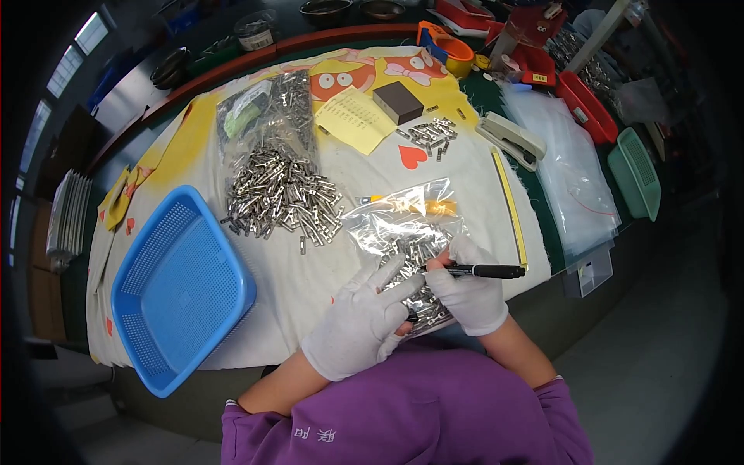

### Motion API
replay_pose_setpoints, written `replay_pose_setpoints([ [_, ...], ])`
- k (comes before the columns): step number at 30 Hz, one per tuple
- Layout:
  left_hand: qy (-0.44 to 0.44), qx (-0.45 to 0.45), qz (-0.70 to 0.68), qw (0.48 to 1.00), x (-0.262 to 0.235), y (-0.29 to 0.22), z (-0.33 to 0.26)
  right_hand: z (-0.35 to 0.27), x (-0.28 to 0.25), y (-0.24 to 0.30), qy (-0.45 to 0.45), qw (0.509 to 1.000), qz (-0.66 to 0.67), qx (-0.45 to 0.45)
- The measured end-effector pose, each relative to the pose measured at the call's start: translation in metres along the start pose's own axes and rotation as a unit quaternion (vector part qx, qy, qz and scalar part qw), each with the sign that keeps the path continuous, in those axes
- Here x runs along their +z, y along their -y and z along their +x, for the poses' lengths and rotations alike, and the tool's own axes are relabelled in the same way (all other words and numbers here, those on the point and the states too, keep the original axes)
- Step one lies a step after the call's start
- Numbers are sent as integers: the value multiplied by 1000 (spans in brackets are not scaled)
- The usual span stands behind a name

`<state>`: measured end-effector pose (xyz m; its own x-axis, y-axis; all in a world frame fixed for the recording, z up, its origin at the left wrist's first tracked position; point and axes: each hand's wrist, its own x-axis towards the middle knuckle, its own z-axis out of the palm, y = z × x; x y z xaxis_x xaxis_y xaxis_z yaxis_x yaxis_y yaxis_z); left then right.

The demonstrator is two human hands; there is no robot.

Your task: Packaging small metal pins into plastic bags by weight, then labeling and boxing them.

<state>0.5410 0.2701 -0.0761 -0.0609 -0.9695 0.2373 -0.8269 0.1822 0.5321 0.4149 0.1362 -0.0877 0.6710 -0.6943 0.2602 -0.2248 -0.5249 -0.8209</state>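
My right hand (471, 291), in a white glove with bare fingertips, grips a black marker (494, 271). Its tip end points left over a clear plastic bag (373, 236) of small metal clips (415, 252). My left hand (360, 319), gloved likewise, rests on the bag's left side, some fingers stretched across it. Between its thumb and forefinger sits a small black piece (412, 316), which looks like the marker's cap. Inside the bag's upper part shows an orange-yellow item (434, 208), its kind unclear. Beyond, a larger open bag (267, 101) spills a heap of similar clips (283, 190).
A blue plastic basket (186, 287) stands at left. Farther back are a yellow note (355, 120), a dark box (398, 103) and loose clips (434, 137). To the right lie a stapler (511, 139), a yellow ruler (508, 209), clear bags (570, 178) and a green basket (635, 174).
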Motion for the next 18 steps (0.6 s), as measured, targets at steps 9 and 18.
replay_pose_setpoints([
  [9,22,-7,-7,1000,-2,0,0,0,1,0,-6,1000,0,-9],
  [18,30,10,3,1000,-4,0,5,-2,-2,1,-3,999,35,14],
])
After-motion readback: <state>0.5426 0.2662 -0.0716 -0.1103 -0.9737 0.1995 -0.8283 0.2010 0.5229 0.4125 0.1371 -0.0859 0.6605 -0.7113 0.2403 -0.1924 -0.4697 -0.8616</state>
